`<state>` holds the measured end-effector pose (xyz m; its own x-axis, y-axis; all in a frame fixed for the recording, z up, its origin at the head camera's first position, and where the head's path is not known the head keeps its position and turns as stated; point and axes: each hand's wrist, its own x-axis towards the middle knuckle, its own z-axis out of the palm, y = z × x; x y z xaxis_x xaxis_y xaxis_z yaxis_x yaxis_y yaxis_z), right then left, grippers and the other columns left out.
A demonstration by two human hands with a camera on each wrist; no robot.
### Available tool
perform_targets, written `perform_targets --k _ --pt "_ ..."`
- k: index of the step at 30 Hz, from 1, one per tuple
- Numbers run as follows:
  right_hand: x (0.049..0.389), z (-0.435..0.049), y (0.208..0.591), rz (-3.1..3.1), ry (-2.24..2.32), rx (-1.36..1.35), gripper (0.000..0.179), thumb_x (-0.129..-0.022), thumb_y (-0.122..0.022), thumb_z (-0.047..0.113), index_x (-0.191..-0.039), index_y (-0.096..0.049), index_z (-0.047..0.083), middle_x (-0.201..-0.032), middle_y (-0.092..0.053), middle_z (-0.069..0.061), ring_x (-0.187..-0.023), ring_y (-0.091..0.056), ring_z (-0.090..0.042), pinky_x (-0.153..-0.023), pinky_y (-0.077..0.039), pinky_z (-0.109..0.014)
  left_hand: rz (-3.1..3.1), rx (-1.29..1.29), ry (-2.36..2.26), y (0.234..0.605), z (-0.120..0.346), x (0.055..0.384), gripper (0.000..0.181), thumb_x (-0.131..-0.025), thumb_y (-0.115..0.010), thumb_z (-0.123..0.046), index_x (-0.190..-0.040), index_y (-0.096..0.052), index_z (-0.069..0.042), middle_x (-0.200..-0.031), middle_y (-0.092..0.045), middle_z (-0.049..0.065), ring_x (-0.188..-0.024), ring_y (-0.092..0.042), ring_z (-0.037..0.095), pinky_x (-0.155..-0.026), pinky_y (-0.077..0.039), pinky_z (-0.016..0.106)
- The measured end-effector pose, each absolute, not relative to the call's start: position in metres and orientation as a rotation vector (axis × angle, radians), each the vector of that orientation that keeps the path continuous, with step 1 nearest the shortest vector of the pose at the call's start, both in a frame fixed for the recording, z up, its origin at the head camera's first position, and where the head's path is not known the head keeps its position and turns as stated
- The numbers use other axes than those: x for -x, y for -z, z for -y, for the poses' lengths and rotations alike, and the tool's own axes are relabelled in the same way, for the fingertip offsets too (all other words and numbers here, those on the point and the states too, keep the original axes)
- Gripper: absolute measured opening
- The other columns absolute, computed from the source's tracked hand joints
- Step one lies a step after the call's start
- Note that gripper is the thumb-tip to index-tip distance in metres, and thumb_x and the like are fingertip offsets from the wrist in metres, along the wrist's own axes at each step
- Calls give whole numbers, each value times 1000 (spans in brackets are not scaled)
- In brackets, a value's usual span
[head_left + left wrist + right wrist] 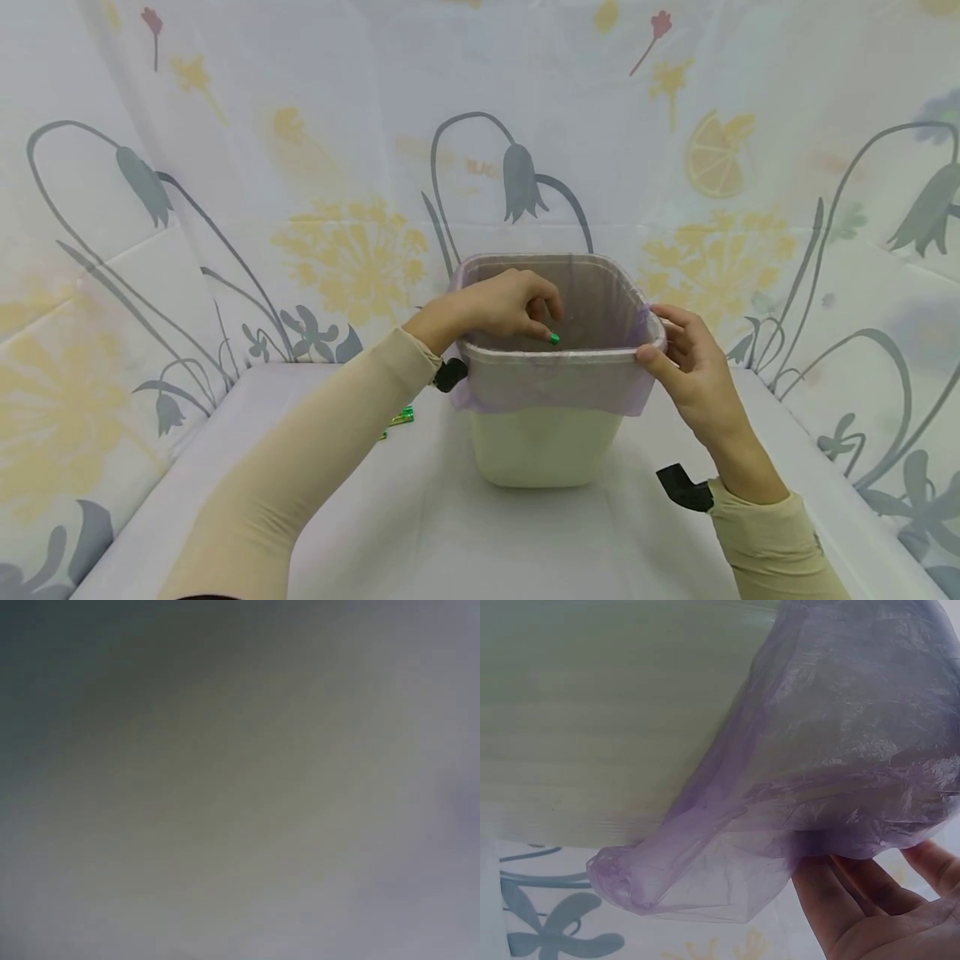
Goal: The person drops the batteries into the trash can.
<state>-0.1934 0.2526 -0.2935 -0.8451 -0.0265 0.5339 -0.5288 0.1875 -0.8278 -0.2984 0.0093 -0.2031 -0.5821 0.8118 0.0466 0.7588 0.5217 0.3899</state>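
Observation:
A pale trash bin [546, 450] stands on the table, its rim covered by a thin purple bag [555, 387] folded down outside. Over the bin's mouth is my left hand [510, 307], fingers bent, pinching a small green battery [554, 339] by thumb and fingertips; most of the battery is hidden by the hand. My right hand [696, 371] holds the bin's right rim corner, thumb toward the front and fingers along the side. In the right wrist view, fingers [829, 900] press against the bag's [855, 742] edge. The left wrist view is only a blur.
Several shiny green-and-gold batteries [402, 415] lie on the white table [450, 542] left of the bin, partly covered by the left forearm. A flower-printed curtain [360, 125] rises behind and along both sides.

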Motion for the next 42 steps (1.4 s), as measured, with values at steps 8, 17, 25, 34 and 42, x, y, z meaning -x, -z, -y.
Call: perform_targets --k 8,17,25,34,42 --pt "194 -253 294 2068 -1685 -522 51 -94 -59 5 -140 -39 7 -125 -48 -12 -106 -54 -14 -82 -46 -16 -2643 -1369 -558 204 -10 299 24 -87 -72 -21 -108 -65 -12 -85 -65 -3 -79 -61 12 -71 -48 24" --pt "194 -253 295 2066 -1690 -530 51 -94 -59 5 -140 -39 7 -126 -48 -13 -107 -54 -16 -83 -46 -16 -2634 -1370 -555 205 -10 301 29 -87 -72 -21 -111 -64 -8 -85 -66 -2 -79 -61 13 -71 -48 25" --pt "194 -254 295 2067 -1688 -527 51 -94 -59 5 -141 -39 8 -127 -48 -12 -108 -54 -16 -83 -46 -16 -2640 -1446 -624 201 -5 299 26 -86 -73 -22 -107 -66 -9 -82 -65 -2 -77 -59 12 -70 -47 24" --pt "195 -252 294 2048 -1698 -537 50 -93 -60 5 -140 -40 6 -125 -49 -12 -106 -55 -16 -83 -46 -17 -2702 -1527 -729 189 24 285 19 -86 -72 -21 -102 -67 -13 -81 -63 -3 -77 -58 11 -75 -46 26" --pt "194 -252 295 2035 -1707 -538 50 -93 -60 5 -140 -40 5 -124 -52 -11 -107 -56 -15 -84 -46 -17 -2754 -1479 -906 187 69 278 15 -87 -71 -19 -101 -67 -14 -79 -62 -2 -74 -57 13 -69 -48 30"
